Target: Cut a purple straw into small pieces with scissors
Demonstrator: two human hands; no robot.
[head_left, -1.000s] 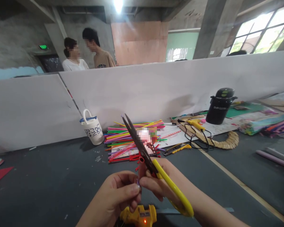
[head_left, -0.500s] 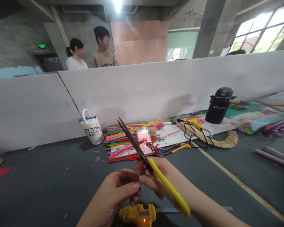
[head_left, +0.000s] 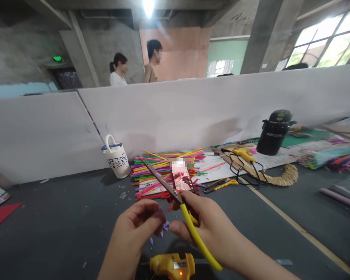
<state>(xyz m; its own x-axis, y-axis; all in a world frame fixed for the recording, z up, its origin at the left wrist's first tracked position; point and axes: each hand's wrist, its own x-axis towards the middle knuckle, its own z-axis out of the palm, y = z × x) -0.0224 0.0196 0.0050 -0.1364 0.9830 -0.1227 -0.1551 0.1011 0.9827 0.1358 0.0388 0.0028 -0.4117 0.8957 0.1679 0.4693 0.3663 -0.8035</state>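
My right hand (head_left: 212, 223) holds a pair of scissors with yellow handles (head_left: 195, 231), the dark blades pointing up and to the left and nearly closed. My left hand (head_left: 135, 229) is just left of it, thumb and fingertips pinched on a small purple piece (head_left: 160, 211) that is mostly hidden. Several small purple bits (head_left: 165, 225) show on the dark table beneath the fingertips. Close below both hands lies a yellow glue gun (head_left: 170, 265) with a lit red light. Behind the blades, a phone (head_left: 182, 179) rests on a pile of coloured pipe cleaners (head_left: 151, 167).
A white cup with a handle (head_left: 116, 161) stands left of the pile. Right of it are a utility knife (head_left: 221, 184), a second yellow glue gun with black cord (head_left: 243, 154) and a black bottle (head_left: 274, 134). A white partition (head_left: 175, 112) runs behind; two people are beyond it.
My hands have moved apart, and the scissors have tipped lower to the left. Purple bits now show between the hands. Beyond the partition, the two people have moved right.
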